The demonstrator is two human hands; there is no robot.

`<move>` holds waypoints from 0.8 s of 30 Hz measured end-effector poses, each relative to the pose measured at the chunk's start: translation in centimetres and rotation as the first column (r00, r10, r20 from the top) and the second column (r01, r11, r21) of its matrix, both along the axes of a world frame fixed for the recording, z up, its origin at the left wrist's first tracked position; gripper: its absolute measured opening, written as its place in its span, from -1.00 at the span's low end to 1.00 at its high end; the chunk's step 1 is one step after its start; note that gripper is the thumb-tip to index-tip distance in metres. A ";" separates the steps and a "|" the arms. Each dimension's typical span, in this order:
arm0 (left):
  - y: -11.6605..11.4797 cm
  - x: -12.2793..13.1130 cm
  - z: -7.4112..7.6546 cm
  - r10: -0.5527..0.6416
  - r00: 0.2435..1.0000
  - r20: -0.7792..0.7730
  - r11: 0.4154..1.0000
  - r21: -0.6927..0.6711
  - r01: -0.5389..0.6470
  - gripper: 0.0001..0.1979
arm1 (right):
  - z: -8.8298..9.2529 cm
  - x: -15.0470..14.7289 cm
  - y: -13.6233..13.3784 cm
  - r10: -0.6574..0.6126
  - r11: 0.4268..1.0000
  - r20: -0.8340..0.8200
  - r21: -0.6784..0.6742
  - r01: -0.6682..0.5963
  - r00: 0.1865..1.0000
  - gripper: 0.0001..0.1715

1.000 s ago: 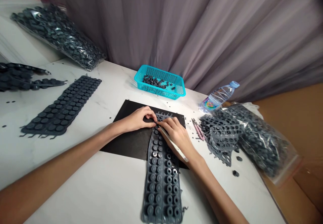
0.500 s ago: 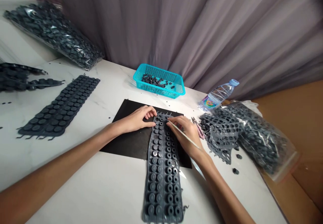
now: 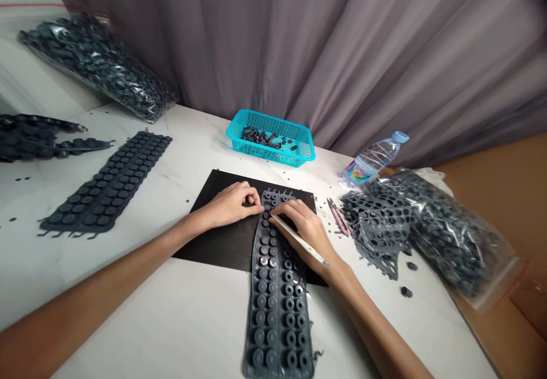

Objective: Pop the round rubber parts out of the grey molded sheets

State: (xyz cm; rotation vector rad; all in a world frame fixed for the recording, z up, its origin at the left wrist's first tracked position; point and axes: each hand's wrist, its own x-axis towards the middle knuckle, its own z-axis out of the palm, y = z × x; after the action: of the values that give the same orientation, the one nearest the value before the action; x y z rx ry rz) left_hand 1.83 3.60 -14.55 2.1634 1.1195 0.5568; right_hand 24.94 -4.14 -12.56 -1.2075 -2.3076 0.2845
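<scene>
1. Grey studded sheet point(image 3: 278, 310) lies partly on the black mat point(image 3: 222, 236).
2. Right hand point(image 3: 309, 228): fingers pinch a white tool point(image 3: 301, 241) over it.
3. Left hand point(image 3: 233, 203): fingers at its edge; cannot tell whether pinching.

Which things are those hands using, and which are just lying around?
Using:
thin pale tool, in the right hand
long studded sheet, by the left hand
black mat, partly underneath

Seemingly just lying around:
teal basket
pink snips
water bottle
other studded sheet
left bag
right bag
</scene>
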 end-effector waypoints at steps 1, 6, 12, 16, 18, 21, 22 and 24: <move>0.0 0.0 0.0 0.000 1.000 0.005 1.000 -0.003 0.000 -0.76 | 0.0 0.0 0.0 -0.008 1.000 0.006 0.004 0.008 1.000 -0.82; 0.0 0.1 0.0 0.009 1.000 0.017 1.000 -0.007 -0.008 -0.76 | 0.0 -0.2 0.1 -0.030 1.000 0.042 0.009 0.030 0.999 -0.81; -0.1 0.3 -0.1 0.042 0.999 -0.003 0.999 -0.012 -0.042 -0.77 | 0.0 -0.4 0.1 -0.046 0.999 0.060 0.011 0.046 0.997 -0.80; 0.0 0.4 -0.3 0.053 0.999 -0.010 0.999 -0.011 -0.053 -0.76 | -0.1 -0.4 0.3 -0.051 0.999 0.074 0.023 0.050 0.996 -0.77; 0.1 0.4 -0.4 0.059 0.998 -0.011 0.998 -0.008 -0.059 -0.76 | -0.1 -0.4 0.4 -0.044 0.998 0.092 0.039 0.041 0.995 -0.72; 0.2 0.4 -0.4 0.066 0.998 -0.008 0.998 -0.011 -0.066 -0.77 | -0.1 -0.4 0.6 -0.023 0.998 0.152 0.069 0.013 0.988 -0.69; 0.2 0.5 -0.4 0.068 0.998 -0.007 0.998 -0.014 -0.068 -0.77 | -0.2 -0.5 0.6 -0.022 0.996 0.180 0.085 0.007 0.983 -0.69; 0.1 0.5 -0.4 0.075 0.997 -0.007 0.997 -0.021 -0.075 -0.77 | -0.5 -0.8 0.6 -0.045 0.991 0.234 0.134 0.013 0.971 -0.69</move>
State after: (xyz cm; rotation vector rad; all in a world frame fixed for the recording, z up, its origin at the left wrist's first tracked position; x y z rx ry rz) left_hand 2.36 3.75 -14.96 2.1136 1.2082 0.5695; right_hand 24.18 -3.50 -13.08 -1.2652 -2.4636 -0.0259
